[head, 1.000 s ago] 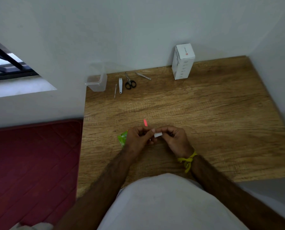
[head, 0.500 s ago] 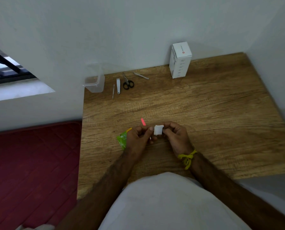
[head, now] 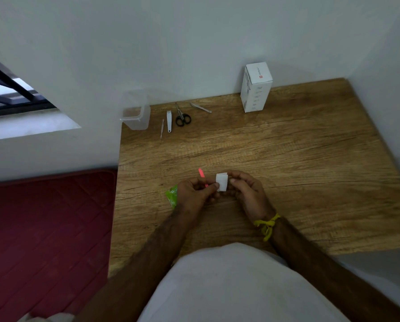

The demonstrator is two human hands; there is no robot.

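left hand (head: 192, 194) pinches white pad (head: 221, 185) at its 9 o'clock edge, plus pink stick (head: 201, 174) | right hand (head: 247, 194) pinches its 3 o'clock edge | risk: uneven pull may tear white pad

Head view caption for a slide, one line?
Left hand and right hand pinch a white pad above the wooden table.

— Where can a hand pass?
— Across the broad middle of the table (head: 287, 163), well short of the back wall (head: 194, 54).
— What's in the way?
— Along that wall stand a tub (head: 136, 115), nail clipper (head: 169, 120), scissors (head: 182, 116), tweezers (head: 200, 107) and box (head: 256, 89). A green packet (head: 171, 196) lies just beside the left hand (head: 192, 194).
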